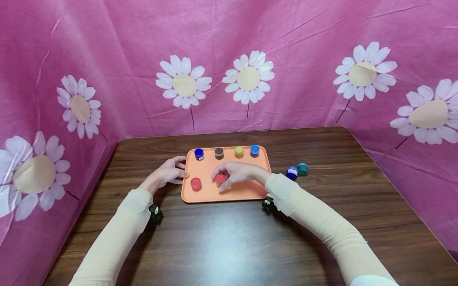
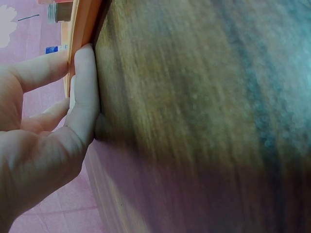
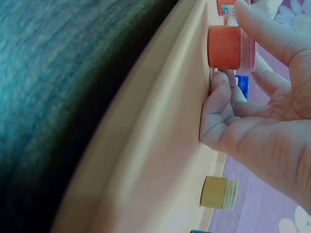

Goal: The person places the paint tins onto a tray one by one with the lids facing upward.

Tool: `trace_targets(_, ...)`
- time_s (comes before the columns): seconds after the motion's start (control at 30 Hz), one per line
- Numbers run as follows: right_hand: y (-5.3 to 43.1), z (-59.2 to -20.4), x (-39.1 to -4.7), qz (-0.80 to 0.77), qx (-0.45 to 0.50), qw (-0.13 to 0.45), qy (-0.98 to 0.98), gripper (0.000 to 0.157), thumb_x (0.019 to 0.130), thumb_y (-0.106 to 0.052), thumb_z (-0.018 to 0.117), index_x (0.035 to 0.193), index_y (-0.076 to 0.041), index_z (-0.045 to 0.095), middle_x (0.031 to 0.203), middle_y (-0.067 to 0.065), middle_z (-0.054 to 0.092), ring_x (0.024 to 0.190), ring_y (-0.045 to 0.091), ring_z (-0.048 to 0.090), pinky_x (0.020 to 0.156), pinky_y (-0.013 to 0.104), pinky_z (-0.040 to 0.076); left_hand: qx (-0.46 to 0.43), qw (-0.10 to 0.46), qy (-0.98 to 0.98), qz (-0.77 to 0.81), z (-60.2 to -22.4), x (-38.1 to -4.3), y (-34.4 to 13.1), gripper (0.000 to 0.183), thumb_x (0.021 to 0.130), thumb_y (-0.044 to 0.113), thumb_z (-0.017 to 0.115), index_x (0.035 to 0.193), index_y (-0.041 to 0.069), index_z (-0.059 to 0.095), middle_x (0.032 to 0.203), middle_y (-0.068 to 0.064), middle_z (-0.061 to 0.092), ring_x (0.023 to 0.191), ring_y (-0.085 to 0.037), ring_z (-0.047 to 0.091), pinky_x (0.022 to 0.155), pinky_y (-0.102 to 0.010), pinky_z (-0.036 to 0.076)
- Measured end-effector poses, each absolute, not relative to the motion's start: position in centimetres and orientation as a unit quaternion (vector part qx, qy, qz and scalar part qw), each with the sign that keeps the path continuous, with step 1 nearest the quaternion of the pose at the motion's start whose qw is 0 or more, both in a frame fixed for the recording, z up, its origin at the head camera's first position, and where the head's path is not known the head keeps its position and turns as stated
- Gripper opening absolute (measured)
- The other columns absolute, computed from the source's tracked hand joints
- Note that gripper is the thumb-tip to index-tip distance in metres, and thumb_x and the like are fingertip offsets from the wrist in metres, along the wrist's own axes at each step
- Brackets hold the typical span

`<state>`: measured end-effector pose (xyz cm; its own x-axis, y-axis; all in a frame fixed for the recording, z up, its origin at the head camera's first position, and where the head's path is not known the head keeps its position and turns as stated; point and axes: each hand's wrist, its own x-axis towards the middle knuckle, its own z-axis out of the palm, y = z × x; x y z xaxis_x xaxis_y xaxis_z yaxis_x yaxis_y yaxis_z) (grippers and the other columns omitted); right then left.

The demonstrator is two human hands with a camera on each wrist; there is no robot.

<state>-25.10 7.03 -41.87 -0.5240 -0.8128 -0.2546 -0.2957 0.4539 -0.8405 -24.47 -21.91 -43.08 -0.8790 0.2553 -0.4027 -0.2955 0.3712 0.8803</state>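
Note:
On the wooden table lies an orange tray (image 1: 200, 169) bearing several small paint jars. My left hand (image 1: 169, 171) holds the tray's left edge, one fingertip over the rim and the thumb against its outer side. Over the front middle of the tray, my right hand (image 1: 236, 173) has thumb and fingers around a red paint jar (image 3: 224, 47), whose base is at the tray floor. Its other fingers curl beside the jar, close to the tray. A second red jar (image 1: 196, 184) stands to the left, nearer my left hand.
Along the tray's back row stand a dark blue jar (image 1: 199, 154), a brown jar (image 1: 219, 153), a yellow jar (image 1: 239, 152) and a light blue jar (image 1: 255, 151). Right of the tray, a blue jar (image 1: 292, 173) and a green jar (image 1: 302, 169) are on the table. A pink flowered cloth (image 1: 222, 24) hangs behind.

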Motion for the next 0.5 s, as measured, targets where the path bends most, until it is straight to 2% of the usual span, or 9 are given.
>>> trace_targets(0.2, 7.04, -41.85, -25.08, -0.385, -0.360, 0.333, 0.782, 0.039, 0.086, -0.009, 0.082, 0.122, -0.002, 0.067, 0.109, 0.006, 0.067, 0.097, 0.016, 0.050, 0.084, 0.023, 0.042, -0.014, 0.248, 0.791, 0.560, -43.05, -24.40, -21.86, 0.080, 0.092, -0.005, 0.066, 0.159, 0.003, 0.023, 0.129, -0.023, 0.041, 0.093, -0.021, 0.061, 0.080, -0.040, 0.062)
trace_targets(0.5, 7.13, -41.89, -25.08, -0.381, -0.358, 0.328, 0.787, 0.039, 0.086, -0.012, 0.082, 0.122, -0.004, 0.067, 0.106, 0.002, 0.068, 0.096, 0.015, 0.050, 0.084, 0.024, 0.042, -0.015, 0.247, 0.789, 0.562, -43.12, -24.52, -21.90, 0.081, 0.091, -0.006, 0.066, 0.159, 0.003, 0.023, 0.129, -0.023, 0.042, 0.093, -0.021, 0.062, 0.080, -0.040, 0.062)
